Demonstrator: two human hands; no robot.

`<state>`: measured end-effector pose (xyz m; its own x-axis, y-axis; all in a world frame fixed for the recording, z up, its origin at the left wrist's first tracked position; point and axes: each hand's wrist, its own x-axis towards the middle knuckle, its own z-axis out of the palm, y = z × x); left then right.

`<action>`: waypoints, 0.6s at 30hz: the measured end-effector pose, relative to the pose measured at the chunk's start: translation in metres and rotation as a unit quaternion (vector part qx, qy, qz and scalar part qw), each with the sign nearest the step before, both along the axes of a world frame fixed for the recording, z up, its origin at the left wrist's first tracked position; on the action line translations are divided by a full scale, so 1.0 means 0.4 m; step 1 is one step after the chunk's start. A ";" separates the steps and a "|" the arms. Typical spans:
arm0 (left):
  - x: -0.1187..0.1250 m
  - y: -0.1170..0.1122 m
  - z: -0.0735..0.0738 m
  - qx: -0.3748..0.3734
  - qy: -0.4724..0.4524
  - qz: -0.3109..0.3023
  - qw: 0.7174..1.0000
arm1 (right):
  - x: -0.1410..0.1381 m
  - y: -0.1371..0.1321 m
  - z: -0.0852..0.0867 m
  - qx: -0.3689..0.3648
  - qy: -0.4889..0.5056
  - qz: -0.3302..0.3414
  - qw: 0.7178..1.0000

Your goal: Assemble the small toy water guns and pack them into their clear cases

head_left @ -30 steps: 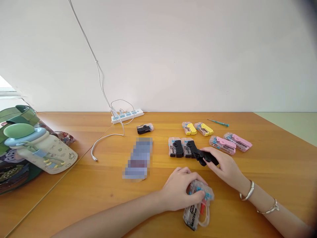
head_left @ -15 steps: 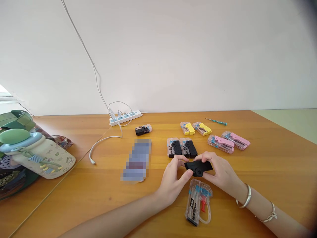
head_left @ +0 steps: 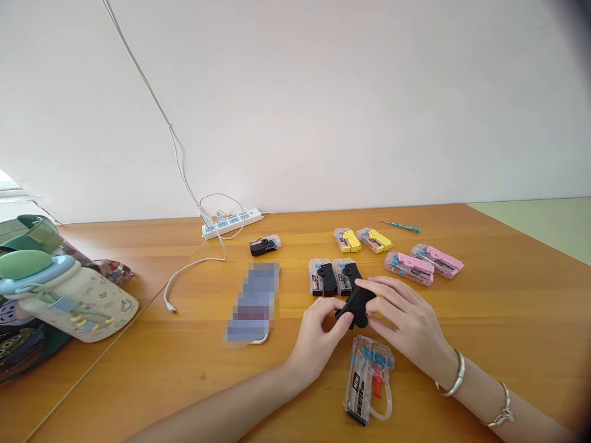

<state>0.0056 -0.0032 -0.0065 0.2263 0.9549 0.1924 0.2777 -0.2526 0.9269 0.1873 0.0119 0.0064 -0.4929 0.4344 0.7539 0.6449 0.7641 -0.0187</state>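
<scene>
Between my hands is a black plastic water-gun cover point(head_left: 356, 306) with a round hub at its lower side, held tilted above the table. My left hand point(head_left: 318, 338) pinches its left end between thumb and fingers. My right hand point(head_left: 401, 311) has its fingers bent around the right end. Just below lies a clear mini water gun point(head_left: 362, 381) with a red trigger, blue inner parts and a clear tube loop. Behind the cover, two black-and-clear mini water guns point(head_left: 322, 277) lie side by side, the right one partly hidden by my fingers.
Yellow water guns point(head_left: 351, 240), pink water guns point(head_left: 410, 268) and a teal screwdriver point(head_left: 401, 226) lie farther back. Another black water gun point(head_left: 265, 245) sits near a white power strip point(head_left: 233, 223) with a cable. Left are a blurred phone point(head_left: 253, 301) and a bottle point(head_left: 87, 301).
The black cover has turned from nearly level to a steep slant and shifted slightly left. My right hand has moved left, its fingers now reaching over the cover.
</scene>
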 end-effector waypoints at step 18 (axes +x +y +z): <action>0.000 0.003 -0.011 0.020 0.003 -0.002 1.000 | -0.049 -0.037 0.006 0.008 -0.107 -0.173 0.979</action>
